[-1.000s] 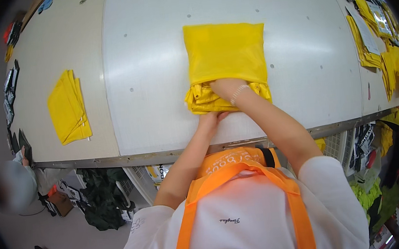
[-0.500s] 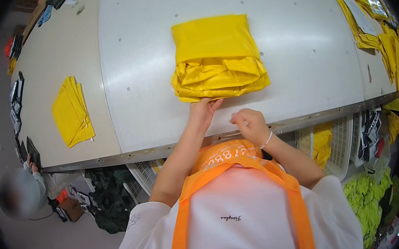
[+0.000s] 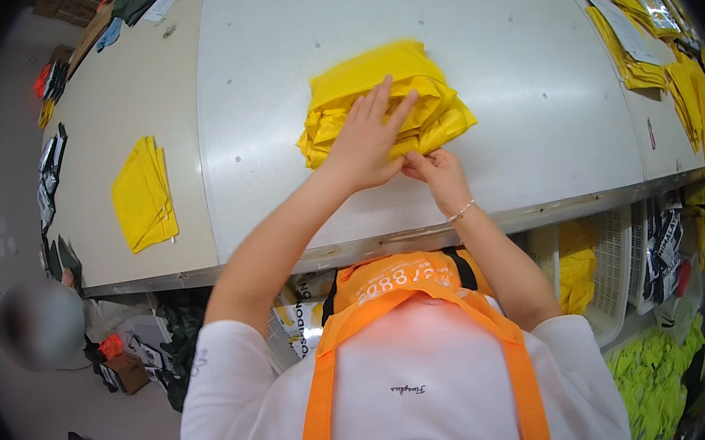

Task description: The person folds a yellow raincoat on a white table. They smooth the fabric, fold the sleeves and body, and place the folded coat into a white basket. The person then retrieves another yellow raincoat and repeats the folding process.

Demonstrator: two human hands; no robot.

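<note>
In front of me on the table lies a folded yellow garment (image 3: 371,72) of smooth, shiny cloth, its loose layers bunched at the near side. My left hand (image 3: 364,143) rests on top of those layers, fingers stretched out and spread. At the garment's near edge, my right hand (image 3: 441,176) is closed in a pinch, thumb and fingertips together beside the heel of my left hand. How much cloth sits between those fingertips is hard to see. Farther left, apart from both hands, is a smaller folded yellow piece (image 3: 142,195).
The pale metal-topped table (image 3: 282,202) ends just before my body. More yellow garments (image 3: 625,45) and papers lie at the far right. Below the edge stand white baskets (image 3: 609,270); bright green cloth (image 3: 657,381) is heaped lower right. Another person (image 3: 41,326) is at the left.
My left hand has moved from the garment's near underside onto its top. My right hand has come up from the table's front to the near edge. The garment now sits slightly askew.
</note>
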